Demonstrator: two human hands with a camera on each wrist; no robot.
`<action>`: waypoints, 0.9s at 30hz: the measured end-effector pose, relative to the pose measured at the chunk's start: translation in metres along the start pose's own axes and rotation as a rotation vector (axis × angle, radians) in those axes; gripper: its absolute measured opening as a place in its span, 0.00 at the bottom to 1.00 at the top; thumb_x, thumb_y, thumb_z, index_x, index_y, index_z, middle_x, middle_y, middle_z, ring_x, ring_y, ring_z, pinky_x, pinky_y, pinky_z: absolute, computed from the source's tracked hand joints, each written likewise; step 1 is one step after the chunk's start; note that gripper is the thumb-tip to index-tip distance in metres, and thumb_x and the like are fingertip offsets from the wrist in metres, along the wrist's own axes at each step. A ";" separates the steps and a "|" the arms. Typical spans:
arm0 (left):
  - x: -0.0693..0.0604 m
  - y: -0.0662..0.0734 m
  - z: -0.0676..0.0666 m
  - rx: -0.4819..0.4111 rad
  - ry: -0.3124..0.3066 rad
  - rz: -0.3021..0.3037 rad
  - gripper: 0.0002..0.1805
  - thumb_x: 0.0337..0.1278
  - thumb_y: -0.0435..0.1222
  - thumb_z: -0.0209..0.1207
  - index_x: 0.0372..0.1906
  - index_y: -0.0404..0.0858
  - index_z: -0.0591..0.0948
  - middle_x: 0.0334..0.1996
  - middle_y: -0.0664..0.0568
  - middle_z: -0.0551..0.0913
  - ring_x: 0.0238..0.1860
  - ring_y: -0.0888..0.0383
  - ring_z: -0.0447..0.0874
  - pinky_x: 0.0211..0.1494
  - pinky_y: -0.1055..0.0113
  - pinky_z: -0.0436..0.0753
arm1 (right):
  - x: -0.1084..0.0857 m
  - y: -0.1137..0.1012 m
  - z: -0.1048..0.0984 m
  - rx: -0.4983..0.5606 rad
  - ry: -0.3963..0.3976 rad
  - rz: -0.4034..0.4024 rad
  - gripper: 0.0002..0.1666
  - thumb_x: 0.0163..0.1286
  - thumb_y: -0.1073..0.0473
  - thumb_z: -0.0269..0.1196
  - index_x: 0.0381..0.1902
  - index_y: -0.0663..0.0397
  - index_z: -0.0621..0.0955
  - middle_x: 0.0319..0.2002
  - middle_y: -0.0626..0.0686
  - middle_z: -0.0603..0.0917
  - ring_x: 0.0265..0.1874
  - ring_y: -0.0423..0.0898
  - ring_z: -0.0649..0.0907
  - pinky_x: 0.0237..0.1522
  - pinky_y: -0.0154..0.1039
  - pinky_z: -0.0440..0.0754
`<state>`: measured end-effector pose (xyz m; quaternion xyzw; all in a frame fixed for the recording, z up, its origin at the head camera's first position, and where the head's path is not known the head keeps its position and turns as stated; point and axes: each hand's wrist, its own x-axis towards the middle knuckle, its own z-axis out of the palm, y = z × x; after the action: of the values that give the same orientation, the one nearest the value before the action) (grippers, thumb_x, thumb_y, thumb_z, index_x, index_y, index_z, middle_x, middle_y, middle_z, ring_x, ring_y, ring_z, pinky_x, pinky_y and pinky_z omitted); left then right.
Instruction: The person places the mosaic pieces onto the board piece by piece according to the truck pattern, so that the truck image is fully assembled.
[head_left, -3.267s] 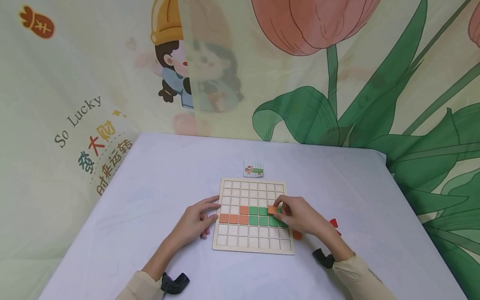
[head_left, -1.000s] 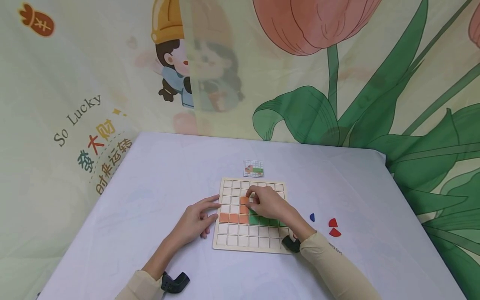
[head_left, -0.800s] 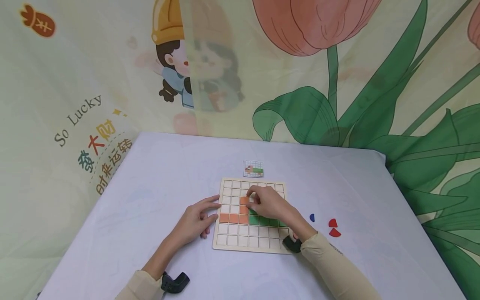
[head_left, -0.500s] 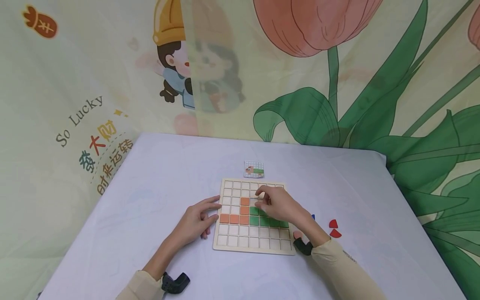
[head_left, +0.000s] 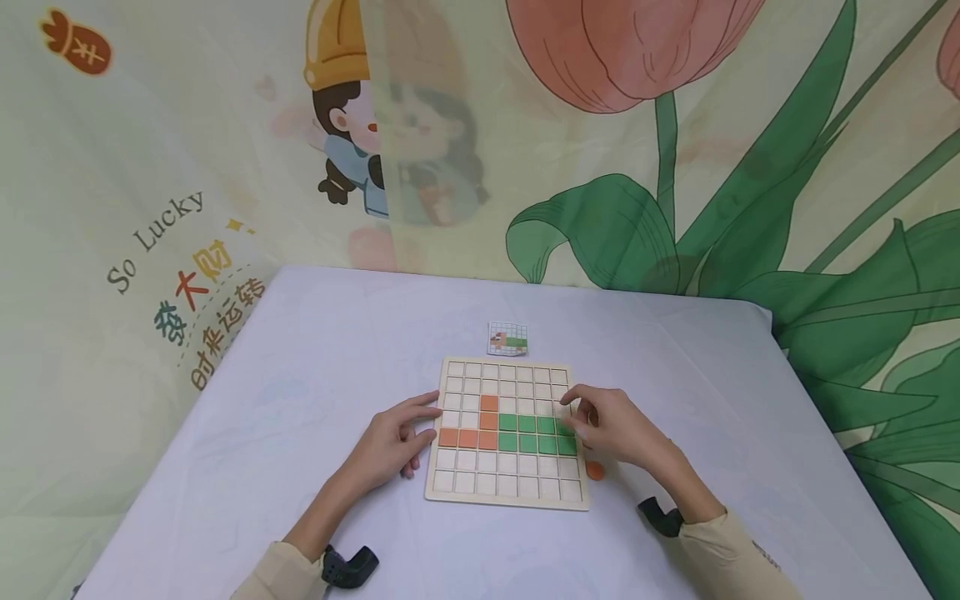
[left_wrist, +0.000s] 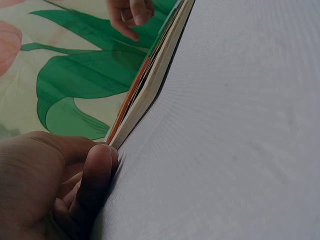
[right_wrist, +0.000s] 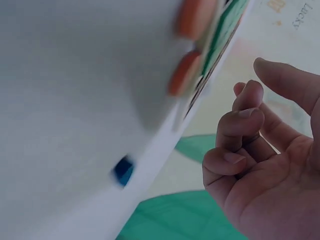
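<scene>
A pale wooden grid board (head_left: 507, 483) lies flat on the table. Orange square tiles (head_left: 467, 437) fill part of one row and rise in a short column. To their right sit two rows of green tiles (head_left: 527, 433). My left hand (head_left: 378, 442) touches the board's left edge with its fingertips. Over the board's right edge hovers my right hand (head_left: 615, 425), with thumb and index finger apart and nothing between them. In the right wrist view its other fingers (right_wrist: 232, 160) are bent loosely. It partly covers the rightmost green tiles.
Behind the board lies a small picture card (head_left: 507, 339) with a coloured grid design. A rounded orange piece (head_left: 595, 471) rests beside the board's right edge. A blue piece (right_wrist: 123, 171) appears on the table in the right wrist view. A printed cloth (head_left: 600, 208) hangs behind the table.
My right hand brought an orange tile to the top of the orange column, let it go, and drew back to the right. The left hand stayed at the board's edge.
</scene>
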<state>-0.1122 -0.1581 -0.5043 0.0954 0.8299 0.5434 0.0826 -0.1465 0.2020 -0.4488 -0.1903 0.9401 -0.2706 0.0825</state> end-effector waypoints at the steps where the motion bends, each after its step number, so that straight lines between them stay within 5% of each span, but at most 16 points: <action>1: 0.000 0.000 0.000 -0.002 -0.001 0.003 0.21 0.70 0.30 0.65 0.66 0.36 0.83 0.79 0.49 0.73 0.13 0.59 0.78 0.17 0.66 0.82 | -0.004 0.003 -0.001 0.000 0.001 0.004 0.14 0.72 0.60 0.69 0.54 0.55 0.85 0.24 0.43 0.79 0.22 0.37 0.74 0.24 0.30 0.72; 11: 0.000 0.000 0.000 -0.016 -0.002 0.008 0.21 0.70 0.30 0.65 0.66 0.36 0.83 0.79 0.49 0.73 0.14 0.58 0.78 0.17 0.66 0.82 | -0.034 0.030 -0.014 -0.031 0.036 0.087 0.13 0.69 0.64 0.70 0.51 0.52 0.86 0.25 0.44 0.78 0.26 0.39 0.74 0.27 0.30 0.72; 27: 0.001 -0.002 -0.001 0.020 0.000 -0.007 0.22 0.70 0.30 0.65 0.66 0.38 0.83 0.79 0.53 0.73 0.13 0.59 0.79 0.18 0.66 0.83 | -0.053 0.057 -0.019 -0.055 0.046 0.206 0.14 0.69 0.63 0.70 0.52 0.53 0.86 0.27 0.47 0.77 0.29 0.43 0.74 0.25 0.31 0.71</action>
<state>-0.1137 -0.1591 -0.5060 0.0933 0.8356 0.5348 0.0835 -0.1206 0.2767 -0.4611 -0.0887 0.9634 -0.2391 0.0829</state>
